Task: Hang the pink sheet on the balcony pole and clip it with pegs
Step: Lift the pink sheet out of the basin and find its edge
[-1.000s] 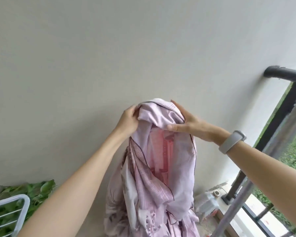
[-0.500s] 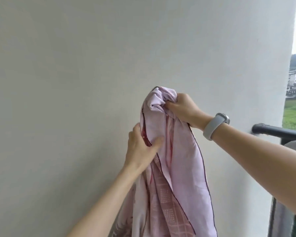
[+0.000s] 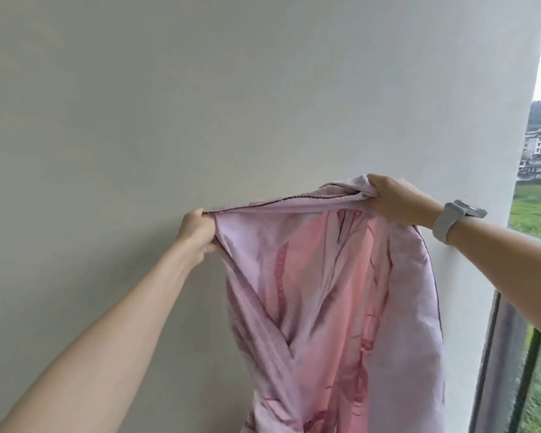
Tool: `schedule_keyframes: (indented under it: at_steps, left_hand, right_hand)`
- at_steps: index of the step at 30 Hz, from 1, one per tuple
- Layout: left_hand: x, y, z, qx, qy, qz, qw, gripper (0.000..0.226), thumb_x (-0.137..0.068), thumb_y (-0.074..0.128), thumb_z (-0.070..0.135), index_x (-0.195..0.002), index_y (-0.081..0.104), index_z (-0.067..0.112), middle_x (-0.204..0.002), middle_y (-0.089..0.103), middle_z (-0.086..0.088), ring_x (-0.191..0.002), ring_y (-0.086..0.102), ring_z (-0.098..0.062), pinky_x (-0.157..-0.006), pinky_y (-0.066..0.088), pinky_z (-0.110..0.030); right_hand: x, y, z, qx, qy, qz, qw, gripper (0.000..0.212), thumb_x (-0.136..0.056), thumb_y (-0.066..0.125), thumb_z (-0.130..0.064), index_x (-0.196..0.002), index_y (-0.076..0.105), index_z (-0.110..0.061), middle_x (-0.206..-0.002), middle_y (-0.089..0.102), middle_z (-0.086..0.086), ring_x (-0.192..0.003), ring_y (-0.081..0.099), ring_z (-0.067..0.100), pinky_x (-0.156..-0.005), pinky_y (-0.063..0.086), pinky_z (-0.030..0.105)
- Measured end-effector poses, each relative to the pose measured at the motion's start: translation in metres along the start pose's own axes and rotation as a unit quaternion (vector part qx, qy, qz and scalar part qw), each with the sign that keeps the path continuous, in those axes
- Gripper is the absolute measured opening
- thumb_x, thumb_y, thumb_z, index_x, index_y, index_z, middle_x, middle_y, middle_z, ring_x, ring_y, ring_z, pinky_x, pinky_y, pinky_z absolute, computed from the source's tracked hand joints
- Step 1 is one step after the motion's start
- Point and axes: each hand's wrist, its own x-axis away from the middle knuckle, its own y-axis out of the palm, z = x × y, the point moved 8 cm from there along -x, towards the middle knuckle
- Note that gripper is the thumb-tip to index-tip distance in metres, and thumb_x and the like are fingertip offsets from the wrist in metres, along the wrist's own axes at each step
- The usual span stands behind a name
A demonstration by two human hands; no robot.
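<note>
While the pink sheet (image 3: pixel 325 292) hangs in mid-air before the pale wall (image 3: pixel 200 104), both hands are well apart and clamped on its top edge: the left hand (image 3: pixel 199 234) pinches one end, the right hand (image 3: pixel 394 203) grips a bunched end slightly higher. The hem between them is pulled nearly straight; the rest droops in loose, twisted folds. It looks thin, soft and light, likely to slide and tangle, so the piped hem seems the best place to hold and work along. A grey watch (image 3: pixel 450 221) sits on the right wrist. A dark railing (image 3: pixel 506 354) stands at lower right, with fields beyond. No pole or pegs are in view, so hanging is not yet begun.
</note>
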Motion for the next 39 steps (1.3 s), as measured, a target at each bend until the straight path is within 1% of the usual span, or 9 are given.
schedule_keyframes:
  at_steps: [5, 10, 14, 17, 22, 25, 28, 34, 39]
  left_hand:
    - [0.018, 0.001, 0.042, -0.241, 0.223, 0.04, 0.944, 0.035, -0.09, 0.038, 0.036, -0.102, 0.057, 0.01, -0.104, 0.064, -0.019, -0.094, 0.057, -0.033, -0.069, 0.034, -0.031]
    - [0.069, 0.046, -0.033, -0.626, 0.283, -0.132, 0.715, 0.046, -0.08, 0.051, 0.055, -0.107, 0.059, 0.019, -0.102, 0.068, -0.016, -0.096, 0.061, -0.036, -0.074, 0.047, -0.036]
    - [0.055, 0.044, -0.043, -0.37, 0.102, -0.217, 0.898, 0.025, -0.083, 0.043, 0.003, -0.064, 0.056, 0.013, -0.085, 0.063, -0.01, -0.084, 0.056, -0.02, -0.068, 0.038, -0.03]
    - [0.068, 0.057, -0.043, -0.329, 0.018, -0.332, 0.884, 0.023, -0.081, 0.04, 0.01, -0.082, 0.062, 0.006, -0.084, 0.06, -0.006, -0.075, 0.053, -0.02, -0.066, 0.043, -0.027]
    - [0.095, 0.094, -0.045, -0.321, -0.002, -0.384, 0.866, 0.032, -0.081, 0.027, -0.006, -0.079, 0.056, 0.007, -0.081, 0.058, -0.015, -0.07, 0.053, -0.022, -0.053, 0.038, -0.023]
    - [0.098, 0.106, -0.045, -0.291, 0.023, -0.358, 0.887, 0.03, -0.079, 0.03, -0.006, -0.082, 0.058, 0.005, -0.083, 0.059, -0.015, -0.075, 0.052, -0.022, -0.063, 0.038, -0.029]
    - [0.094, 0.091, -0.046, -0.266, 0.074, -0.318, 0.907, 0.011, -0.079, 0.05, 0.006, -0.076, 0.057, 0.014, -0.076, 0.059, -0.002, -0.072, 0.053, -0.017, -0.062, 0.04, -0.027]
    - [0.111, 0.07, -0.109, -0.492, 0.18, -0.261, 0.811, 0.022, -0.076, 0.065, 0.032, -0.075, 0.052, 0.014, -0.085, 0.066, -0.016, -0.082, 0.06, -0.032, -0.059, 0.032, -0.03]
    - [0.113, 0.037, -0.181, -0.09, -0.139, -0.327, 0.93, 0.02, -0.09, 0.054, 0.026, -0.095, 0.065, 0.01, -0.089, 0.07, 0.0, -0.09, 0.062, -0.017, -0.074, 0.052, -0.024]
  right_hand:
    - [0.005, -0.004, 0.004, 0.048, -0.027, -0.05, 0.997, 0.022, -0.081, 0.063, -0.026, -0.077, 0.045, -0.014, -0.07, 0.052, 0.005, -0.071, 0.05, 0.031, -0.06, 0.036, 0.036]
    - [0.03, 0.027, 0.031, 0.09, 0.013, -0.08, 0.993, 0.013, -0.081, 0.056, -0.019, -0.093, 0.054, -0.017, -0.088, 0.062, 0.01, -0.083, 0.057, 0.033, -0.073, 0.048, 0.042]
    - [0.065, 0.079, 0.041, 0.038, 0.056, -0.205, 0.976, 0.025, -0.081, 0.058, -0.016, -0.064, 0.04, -0.021, -0.067, 0.047, -0.003, -0.073, 0.044, 0.022, -0.058, 0.033, 0.03]
    - [0.099, 0.124, 0.032, 0.027, 0.05, -0.342, 0.938, 0.039, -0.079, 0.066, -0.027, -0.111, 0.048, -0.014, -0.104, 0.054, 0.0, -0.095, 0.051, 0.019, -0.078, 0.04, 0.027]
    - [0.131, 0.178, -0.048, -0.332, 0.046, -0.354, 0.873, 0.115, -0.066, 0.071, -0.046, -0.141, -0.015, -0.033, -0.142, 0.022, -0.011, -0.132, 0.026, 0.009, -0.105, 0.029, 0.024]
    - [0.125, 0.194, -0.063, -0.343, 0.042, -0.244, 0.906, 0.09, -0.077, 0.069, -0.025, -0.144, 0.009, -0.018, -0.137, 0.032, -0.011, -0.125, 0.033, 0.005, -0.103, 0.032, 0.025]
    - [0.119, 0.184, -0.048, -0.256, 0.047, -0.155, 0.953, 0.014, -0.084, 0.052, -0.009, -0.094, 0.055, 0.0, -0.086, 0.054, 0.006, -0.081, 0.049, 0.015, -0.068, 0.039, 0.031]
    - [0.083, 0.14, -0.046, -0.221, -0.01, -0.106, 0.969, 0.02, -0.08, 0.048, 0.007, -0.095, 0.058, -0.002, -0.087, 0.059, 0.006, -0.081, 0.052, 0.018, -0.062, 0.034, 0.019]
    - [0.097, 0.124, -0.044, 0.035, -0.163, -0.143, 0.976, 0.023, -0.087, 0.045, -0.016, -0.111, 0.047, -0.016, -0.099, 0.061, 0.001, -0.084, 0.057, 0.027, -0.065, 0.039, 0.03]
